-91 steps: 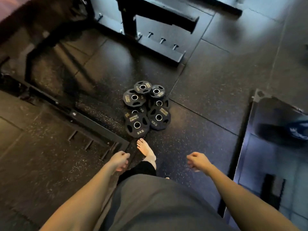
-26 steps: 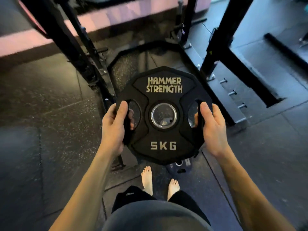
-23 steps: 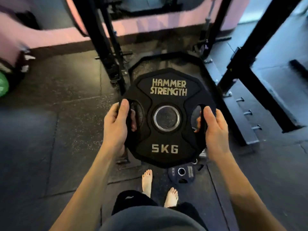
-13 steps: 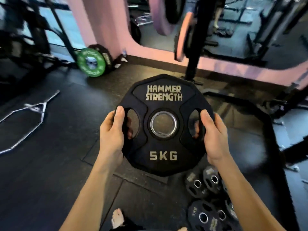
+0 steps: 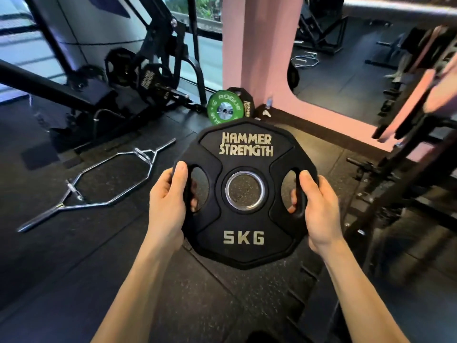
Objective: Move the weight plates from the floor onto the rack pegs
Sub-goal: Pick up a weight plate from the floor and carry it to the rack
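Observation:
I hold a black 5 kg weight plate (image 5: 244,229) marked "HAMMER STRENGTH" flat-on in front of me, above the floor. My left hand (image 5: 168,206) grips its left handle slot and my right hand (image 5: 319,209) grips the right slot, fingers curled through the holes. Its steel-ringed centre hole faces me. A black plate rack (image 5: 158,60) with black plates hung on it stands at the back left. The pile of plates on the floor is out of view.
A chrome hex bar (image 5: 103,184) lies on the rubber floor at left. A green plate (image 5: 223,107) and a black plate lean against a pink pillar (image 5: 257,53). A dark rack frame (image 5: 405,154) rises at the right. A bench frame crosses the far left.
I picked the 5 kg plate off the floor pile with both hands and turned left. The floor pile has dropped out of view; the hex bar and back-left rack are now nearer.

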`<state>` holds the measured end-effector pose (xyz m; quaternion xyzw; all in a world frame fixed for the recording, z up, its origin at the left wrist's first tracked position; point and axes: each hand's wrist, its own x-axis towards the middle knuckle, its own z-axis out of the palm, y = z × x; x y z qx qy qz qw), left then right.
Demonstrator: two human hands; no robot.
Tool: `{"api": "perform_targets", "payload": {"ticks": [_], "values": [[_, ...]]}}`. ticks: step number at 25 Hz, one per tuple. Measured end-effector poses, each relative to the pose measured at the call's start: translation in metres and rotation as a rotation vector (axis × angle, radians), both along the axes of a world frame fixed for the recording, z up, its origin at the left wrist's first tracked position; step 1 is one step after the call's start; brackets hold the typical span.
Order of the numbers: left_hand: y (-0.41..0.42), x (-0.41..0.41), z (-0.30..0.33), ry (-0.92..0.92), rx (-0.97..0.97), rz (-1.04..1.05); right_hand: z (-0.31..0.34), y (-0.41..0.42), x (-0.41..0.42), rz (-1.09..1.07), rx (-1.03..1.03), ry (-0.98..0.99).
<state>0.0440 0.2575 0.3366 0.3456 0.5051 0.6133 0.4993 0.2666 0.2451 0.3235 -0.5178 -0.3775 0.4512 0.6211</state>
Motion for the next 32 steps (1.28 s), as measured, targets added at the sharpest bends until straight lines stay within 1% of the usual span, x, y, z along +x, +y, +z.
{"api": "perform_targets", "payload": {"ticks": [7, 14, 17, 22, 23, 25, 29, 32], "values": [[0.167, -0.061, -0.008, -0.011, 0.05, 0.057, -0.008, 0.182, -0.059, 0.1, 0.048, -0.042], [0.36, -0.078, 0.011, 0.013, 0.051, 0.05, 0.007, 0.374, -0.076, 0.061, 0.032, -0.071], [0.442, -0.08, 0.011, 0.03, 0.067, 0.008, 0.008, 0.447, -0.076, 0.014, 0.003, -0.099], [0.611, -0.083, 0.003, 0.103, 0.12, -0.096, 0.002, 0.587, -0.082, -0.132, -0.001, -0.104], [0.644, -0.082, 0.005, 0.1, 0.118, -0.126, 0.002, 0.615, -0.081, -0.167, -0.009, -0.095], [0.702, -0.078, 0.014, 0.063, 0.13, -0.206, 0.006, 0.663, -0.079, -0.218, 0.041, -0.031], [0.831, -0.062, 0.025, 0.045, 0.134, -0.333, 0.017, 0.769, -0.071, -0.348, 0.08, -0.036], [0.919, -0.039, 0.021, 0.039, 0.146, -0.395, 0.016, 0.844, -0.051, -0.373, 0.118, -0.012]]}}
